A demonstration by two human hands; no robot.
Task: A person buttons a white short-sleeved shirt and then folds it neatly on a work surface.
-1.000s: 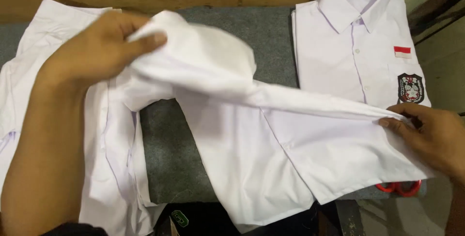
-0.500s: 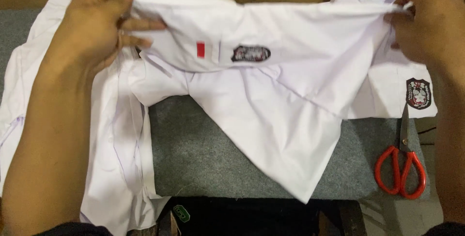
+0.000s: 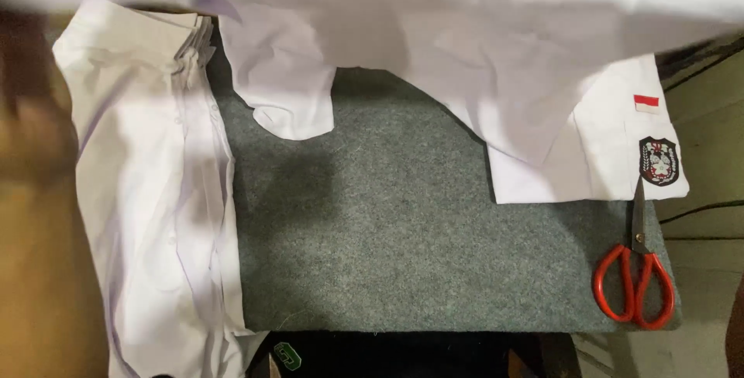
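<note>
Two hands: out of view now; grip cannot be told.
Lifted white shirt (image 3: 434, 44): raised higher than half a second ago, spanning the top edge, blurred.
Grey felt pad (image 3: 403, 254): more uncovered.
Left shirt stack (image 3: 147, 192): unmoved.
Red scissors (image 3: 635, 277): unmoved, right edge.

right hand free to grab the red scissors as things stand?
Can't say for sure: neither hand shows. The scissors lie uncovered on the grey mat, just below the folded shirt; the lifted shirt hangs clear of them.
</note>
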